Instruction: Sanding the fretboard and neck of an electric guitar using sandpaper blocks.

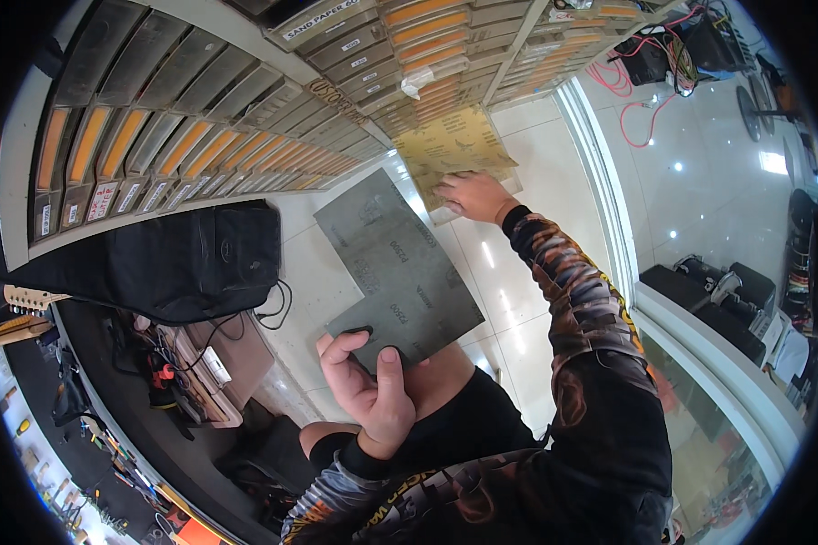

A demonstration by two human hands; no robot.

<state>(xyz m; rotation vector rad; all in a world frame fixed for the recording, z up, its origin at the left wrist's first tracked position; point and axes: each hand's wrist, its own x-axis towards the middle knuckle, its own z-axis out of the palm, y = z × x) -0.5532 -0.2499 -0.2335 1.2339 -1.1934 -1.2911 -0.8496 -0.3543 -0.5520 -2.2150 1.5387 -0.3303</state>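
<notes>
My left hand [373, 391] is low in the middle, its thumb pressed on the near edge of dark grey sandpaper sheets [409, 309]. They overlap and lie slightly askew, the farther one reaching up toward the drawer cabinet. Farther off, my right hand [478, 196] has its fingers curled over the lower edge of a tan, printed sandpaper sheet [454, 145]. That sheet stands up against the cabinet's front; a paler edge shows beneath it. The undersides of both lots of paper are hidden, as are some of my fingertips.
A tall cabinet of small labelled drawers [191, 150] spans the left and far side. Below it rests a black padded bag [200, 259], near a dark bench with cables and boards [236, 363]. White door framing [600, 182] runs along the right, with dark equipment [718, 300] beyond.
</notes>
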